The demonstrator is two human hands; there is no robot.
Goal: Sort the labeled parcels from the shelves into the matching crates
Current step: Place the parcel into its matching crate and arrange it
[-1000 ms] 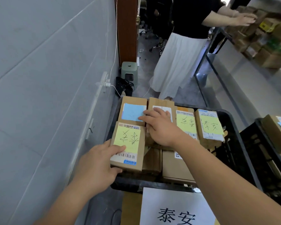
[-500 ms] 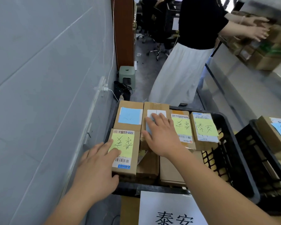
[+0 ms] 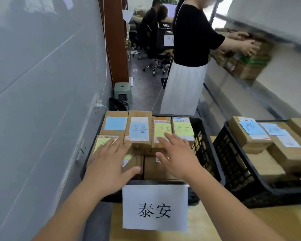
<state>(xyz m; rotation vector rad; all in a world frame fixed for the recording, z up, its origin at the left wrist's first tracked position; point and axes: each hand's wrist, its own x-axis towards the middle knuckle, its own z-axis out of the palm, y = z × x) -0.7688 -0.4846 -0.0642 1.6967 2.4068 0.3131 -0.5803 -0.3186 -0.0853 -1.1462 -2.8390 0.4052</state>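
Note:
A black crate (image 3: 208, 153) in front of me is packed with several brown parcels carrying yellow and blue notes. A white paper sign (image 3: 155, 207) with handwritten characters hangs on its front wall. My left hand (image 3: 109, 164) lies with spread fingers over the near-left parcel (image 3: 101, 141), which has a yellow note. My right hand (image 3: 177, 157) hovers flat, fingers straight, over the middle parcels, just below the yellow-note parcel (image 3: 162, 129). A blue-note parcel (image 3: 139, 131) stands between the hands. Neither hand holds anything.
A second black crate (image 3: 233, 159) with blue-note parcels stands to the right. A person in a black top and white skirt (image 3: 186, 70) reaches into shelves (image 3: 247, 66) of parcels at the right. A grey wall runs along the left. A green stool (image 3: 122, 92) stands beyond the crate.
My right hand has lifted off the blue-note parcel and drawn back to the right. My left hand has spread over the near-left parcel. The camera has tilted up.

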